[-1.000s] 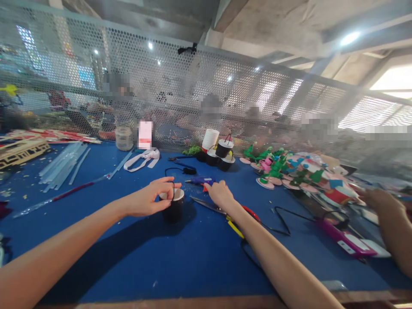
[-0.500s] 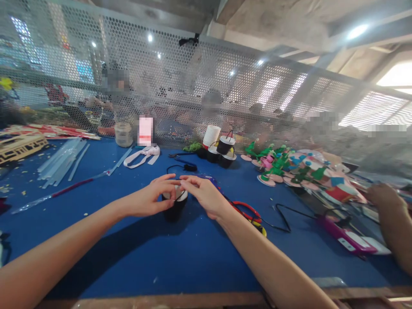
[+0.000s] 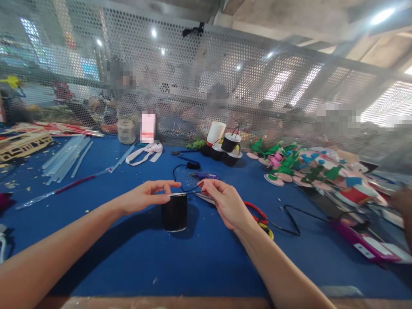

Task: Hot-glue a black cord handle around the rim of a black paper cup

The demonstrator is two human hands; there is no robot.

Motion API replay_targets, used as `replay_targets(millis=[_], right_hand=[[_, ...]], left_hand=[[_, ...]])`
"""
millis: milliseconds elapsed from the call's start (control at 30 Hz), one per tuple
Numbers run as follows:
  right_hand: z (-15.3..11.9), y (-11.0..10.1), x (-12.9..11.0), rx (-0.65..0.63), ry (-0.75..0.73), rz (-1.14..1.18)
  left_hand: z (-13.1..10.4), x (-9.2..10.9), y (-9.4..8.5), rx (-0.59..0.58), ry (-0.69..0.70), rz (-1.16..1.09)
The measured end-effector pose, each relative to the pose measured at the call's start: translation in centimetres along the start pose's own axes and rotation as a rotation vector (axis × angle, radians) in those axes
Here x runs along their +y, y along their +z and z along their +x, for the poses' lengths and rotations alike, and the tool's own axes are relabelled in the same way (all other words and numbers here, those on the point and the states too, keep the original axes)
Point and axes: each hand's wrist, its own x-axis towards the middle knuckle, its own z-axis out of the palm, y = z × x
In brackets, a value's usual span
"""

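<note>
L hand (image 3: 141,198): thumb at rim of black cup (image 3: 174,212), upright on blue tabletop (image 3: 193,262); grip unclear. R hand (image 3: 225,201), now drawn aside vs. prior frame, pinches black cord (image 3: 192,189); cord thus spans gap, approx. rim ht.

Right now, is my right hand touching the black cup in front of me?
Apart. The head view shows blue table between the right hand and the black cup; only the dark cord crosses that gap.
</note>
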Motion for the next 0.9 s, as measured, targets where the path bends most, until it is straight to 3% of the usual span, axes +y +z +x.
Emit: replay_targets(millis=[300, 500, 900], right_hand=[[0.5, -0.2, 1.5, -0.021, -0.013, -0.263], [0.8, 0.4, 2.0, -0.011, -0.126, -0.471], [1.5, 1.3, 3.2, 0.011, -0.229, -0.559]], left_hand=[[0.0, -0.4, 0.0, -0.032, -0.009, -0.041], [-0.2, -0.3, 0.0, -0.037, -0.004, -0.039], [-0.3, -0.4, 0.2, -0.088, 0.002, -0.103]])
